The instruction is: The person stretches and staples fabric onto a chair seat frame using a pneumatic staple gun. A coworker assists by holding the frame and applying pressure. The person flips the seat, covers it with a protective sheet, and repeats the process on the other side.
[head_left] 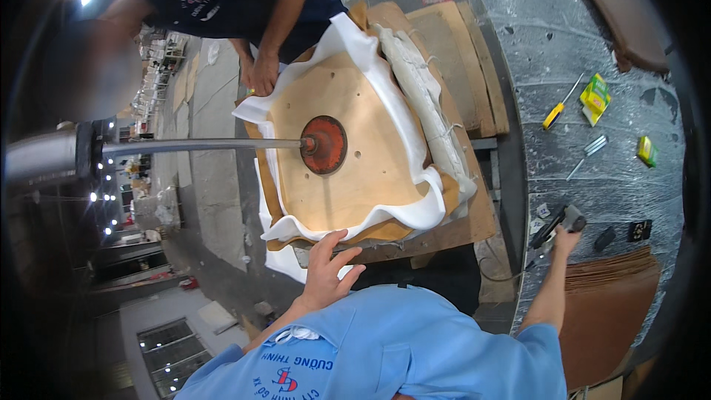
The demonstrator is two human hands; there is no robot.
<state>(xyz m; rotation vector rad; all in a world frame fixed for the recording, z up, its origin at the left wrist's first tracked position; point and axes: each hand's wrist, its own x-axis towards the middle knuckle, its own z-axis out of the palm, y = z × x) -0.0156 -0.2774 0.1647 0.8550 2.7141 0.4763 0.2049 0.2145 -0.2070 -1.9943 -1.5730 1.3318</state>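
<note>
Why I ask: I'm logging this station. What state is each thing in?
Left hand: open, fingers spread, at the white padding's near edge
Right hand: closed around a black-and-grey tool
White padding: edges wavy, turned up around the wooden panel
Red disc: over the panel's middle
Yellow-handled screwdriver: lying on the worktable
Brown sheets: stacked
Co-worker's hands: at the padding's far left corner

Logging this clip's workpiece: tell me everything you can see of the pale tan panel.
The pale tan panel is a roughly square board, apparently wood, with several small holes. It lies broad face up. Wavy white padding rises around its edges, with brown material outside that. A red disc on a metal rod appears to rest on its middle. The left hand is by its near edge, a co-worker's hands by its far left corner.
</note>
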